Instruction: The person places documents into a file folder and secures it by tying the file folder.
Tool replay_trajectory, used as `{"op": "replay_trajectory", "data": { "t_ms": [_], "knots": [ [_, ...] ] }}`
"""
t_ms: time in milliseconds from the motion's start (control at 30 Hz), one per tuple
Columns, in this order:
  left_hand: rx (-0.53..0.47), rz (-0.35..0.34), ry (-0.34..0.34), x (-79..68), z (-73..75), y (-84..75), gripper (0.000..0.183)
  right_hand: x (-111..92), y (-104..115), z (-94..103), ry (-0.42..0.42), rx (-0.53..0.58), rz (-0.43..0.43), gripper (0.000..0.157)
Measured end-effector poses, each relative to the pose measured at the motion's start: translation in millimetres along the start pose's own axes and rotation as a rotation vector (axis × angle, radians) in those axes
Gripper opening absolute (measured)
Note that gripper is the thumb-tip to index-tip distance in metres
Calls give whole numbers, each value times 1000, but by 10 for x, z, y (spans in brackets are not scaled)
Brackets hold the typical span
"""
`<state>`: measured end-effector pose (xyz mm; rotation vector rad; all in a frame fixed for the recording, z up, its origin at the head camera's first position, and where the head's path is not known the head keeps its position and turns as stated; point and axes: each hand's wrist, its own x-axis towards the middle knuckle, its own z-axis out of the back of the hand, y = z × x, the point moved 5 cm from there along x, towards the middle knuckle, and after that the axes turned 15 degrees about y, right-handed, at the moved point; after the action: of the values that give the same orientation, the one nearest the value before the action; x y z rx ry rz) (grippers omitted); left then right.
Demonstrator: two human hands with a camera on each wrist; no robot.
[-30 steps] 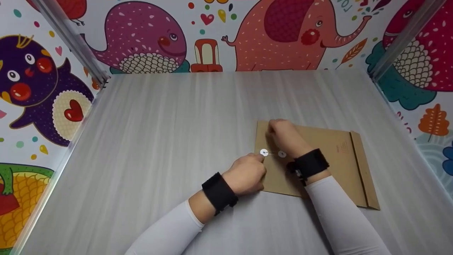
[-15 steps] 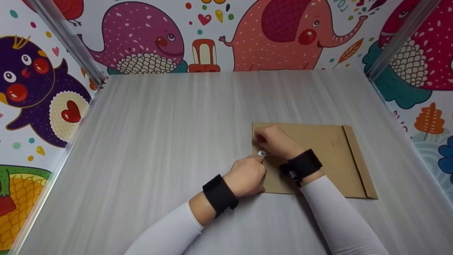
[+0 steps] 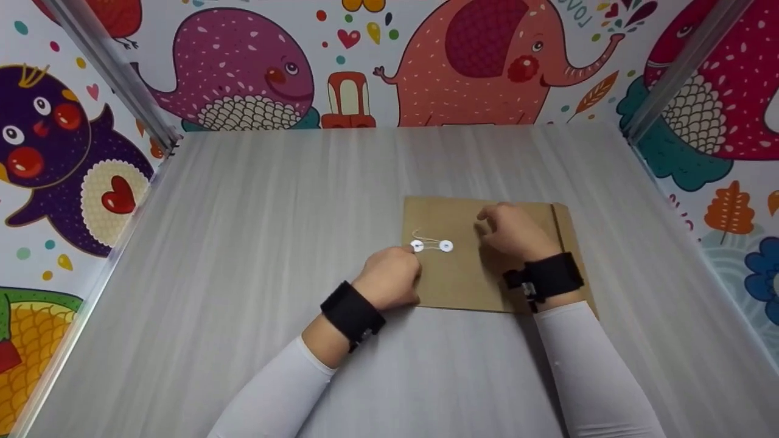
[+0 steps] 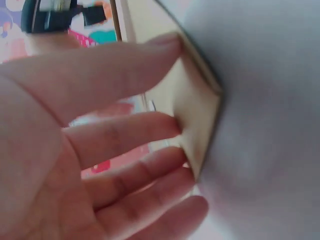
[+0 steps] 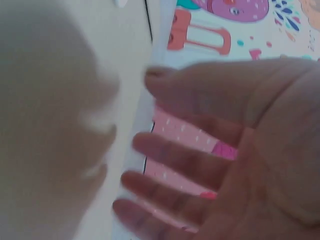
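Observation:
A brown kraft paper envelope (image 3: 456, 283) lies on the table, with two white buttons (image 3: 446, 246) near its left edge. Thin string (image 3: 416, 233) runs between the buttons, its loose end curling above the left one. My left hand (image 3: 391, 278) grips the envelope's near left edge; in the left wrist view the thumb (image 4: 150, 60) and fingers pinch the envelope edge (image 4: 202, 115). Over the envelope's right half hovers my right hand (image 3: 517, 232), fingers apart and slightly bent, with nothing between them in the right wrist view. The right forearm hides part of the envelope's near edge.
The pale wood-grain table (image 3: 274, 213) extends around the envelope. Printed cartoon walls (image 3: 243, 67) enclose the back and sides, with metal posts (image 3: 115, 73) at the back corners. Black bands (image 3: 353, 313) circle both wrists.
My right hand has come away from the left button and string and moved right. The envelope and my left hand have shifted left and slightly away. Both buttons and the string end now show.

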<state>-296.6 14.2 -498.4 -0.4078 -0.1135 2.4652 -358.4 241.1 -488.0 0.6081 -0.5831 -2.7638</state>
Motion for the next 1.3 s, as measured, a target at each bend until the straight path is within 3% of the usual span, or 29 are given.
{"op": "replay_trajectory", "data": {
  "t_ms": [233, 367, 600, 800, 1067, 1300],
  "knots": [
    [18, 167, 58, -58, 103, 285, 26, -81, -208, 113, -15, -7, -95, 57],
    [47, 247, 107, -82, 142, 396, 24, -100, -297, 122, 34, 17, -110, 61],
    [47, 333, 155, -103, 177, 530, 18, -79, -250, 70, 122, -6, -42, 24],
    [41, 349, 163, -98, 178, 556, 21, -100, -192, 61, 132, -37, -70, 24],
    [34, 360, 171, -104, 164, 542, 24, -122, -180, 57, 143, -5, -85, 11],
    [32, 303, 173, -116, 180, 467, 22, -128, -229, 78, 149, -26, -116, 10]
  ]
}}
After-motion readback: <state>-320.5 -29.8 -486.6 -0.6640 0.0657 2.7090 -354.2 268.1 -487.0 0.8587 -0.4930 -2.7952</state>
